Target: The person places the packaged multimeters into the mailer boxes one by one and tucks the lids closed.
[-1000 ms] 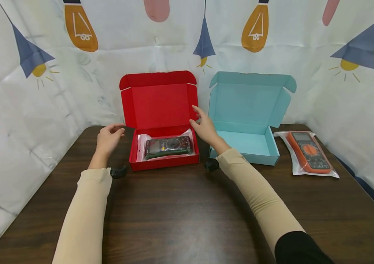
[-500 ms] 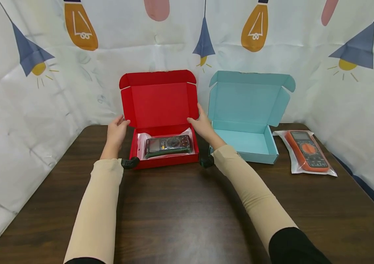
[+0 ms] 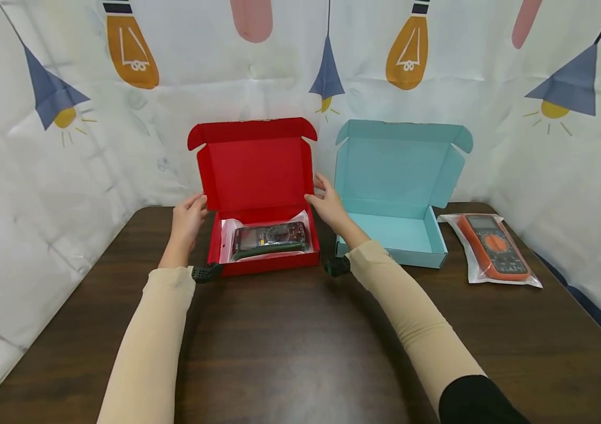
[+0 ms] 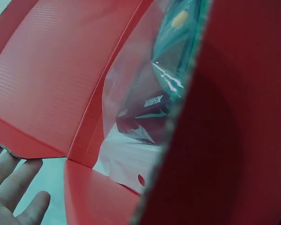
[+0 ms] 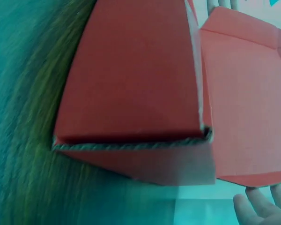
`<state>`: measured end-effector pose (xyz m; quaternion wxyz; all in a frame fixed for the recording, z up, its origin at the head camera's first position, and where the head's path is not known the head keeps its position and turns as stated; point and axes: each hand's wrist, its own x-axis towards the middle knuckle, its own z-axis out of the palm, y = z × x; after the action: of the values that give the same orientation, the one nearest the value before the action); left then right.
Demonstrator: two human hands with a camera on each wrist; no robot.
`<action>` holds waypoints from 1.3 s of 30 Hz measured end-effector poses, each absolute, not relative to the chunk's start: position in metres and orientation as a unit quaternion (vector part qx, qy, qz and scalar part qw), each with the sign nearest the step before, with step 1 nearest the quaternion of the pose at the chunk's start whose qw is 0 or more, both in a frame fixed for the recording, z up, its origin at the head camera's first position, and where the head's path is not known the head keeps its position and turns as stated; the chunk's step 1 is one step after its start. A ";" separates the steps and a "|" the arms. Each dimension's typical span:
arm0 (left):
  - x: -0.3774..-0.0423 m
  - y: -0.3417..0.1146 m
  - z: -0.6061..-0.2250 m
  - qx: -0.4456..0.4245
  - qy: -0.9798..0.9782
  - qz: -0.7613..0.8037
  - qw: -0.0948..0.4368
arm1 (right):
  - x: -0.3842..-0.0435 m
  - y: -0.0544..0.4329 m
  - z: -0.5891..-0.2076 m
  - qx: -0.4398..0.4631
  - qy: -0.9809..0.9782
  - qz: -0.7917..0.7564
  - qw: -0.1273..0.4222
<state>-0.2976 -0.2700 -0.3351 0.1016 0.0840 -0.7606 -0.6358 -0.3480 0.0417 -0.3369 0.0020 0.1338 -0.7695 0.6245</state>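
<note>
A red cardboard box (image 3: 271, 268) stands on the table with its lid (image 3: 260, 171) raised. Inside it lies a dark green multimeter (image 3: 271, 238) in a clear plastic bag. My left hand (image 3: 186, 221) touches the lid's left side flap (image 3: 208, 176); in the left wrist view its fingers (image 4: 15, 183) reach behind the flap's edge, the thumb apart. My right hand (image 3: 331, 206) is at the lid's right side flap, and the right wrist view has its fingertips (image 5: 257, 199) against the flap's outer side, thumb apart.
To the right stands an open light blue box (image 3: 417, 256) with its lid up. Farther right lies an orange multimeter (image 3: 496, 247) in a clear bag. A patterned cloth (image 3: 279, 70) hangs behind the dark wooden table (image 3: 279, 347).
My left hand has moved right and up to the lid's left flap, and my right hand has closed in on the right flap. Both lid side flaps now angle further inward.
</note>
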 end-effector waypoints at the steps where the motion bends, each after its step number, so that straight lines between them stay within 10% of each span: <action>1: -0.296 -0.270 -0.336 0.084 -0.760 -0.636 0.105 | -0.348 0.043 -0.337 0.136 -0.772 0.622 -0.003; 39: -0.281 -0.273 -0.350 0.012 -0.758 -0.645 0.100 | -0.320 0.045 -0.346 0.198 -0.750 0.622 -0.110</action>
<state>-0.2815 -0.2726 -0.3499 0.1005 0.0125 -0.7576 -0.6449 -0.3202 0.0446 -0.3455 -0.1096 0.1982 -0.7497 0.6218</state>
